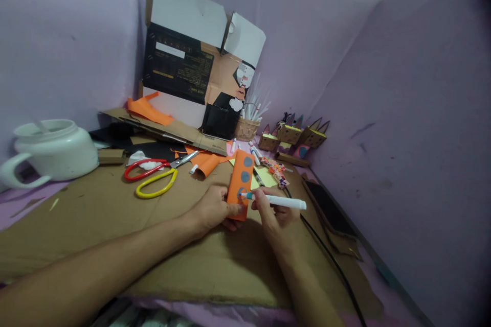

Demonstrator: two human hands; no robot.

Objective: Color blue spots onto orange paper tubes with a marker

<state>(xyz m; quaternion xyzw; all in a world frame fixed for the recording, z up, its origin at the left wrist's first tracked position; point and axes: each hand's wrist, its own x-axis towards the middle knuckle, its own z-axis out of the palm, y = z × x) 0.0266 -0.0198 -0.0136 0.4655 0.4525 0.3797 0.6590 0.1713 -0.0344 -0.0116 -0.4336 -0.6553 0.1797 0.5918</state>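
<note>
My left hand (217, 208) grips the lower end of an orange paper-covered box (245, 164), thumb on its front face. Three grey-blue round spots run down that face; the lowest one is partly coloured. A white marker pen (284, 201) is pinched in my right hand (276, 217), its teal tip touching the lowest spot. Red-and-yellow-handled scissors (169, 171) lie to the left on the cardboard sheet (172, 255). Behind the box are orange paper scraps (209, 162) and a yellow paper (270, 178).
At far left stands a white mug-like pot (57, 150). An unfolded carton (176, 61) leans on the back wall beside a cup of pens (248, 126). Small cardboard animal heads (289, 134) sit at the back right. A black cable (326, 250) and a phone-like dark slab (333, 207) lie right.
</note>
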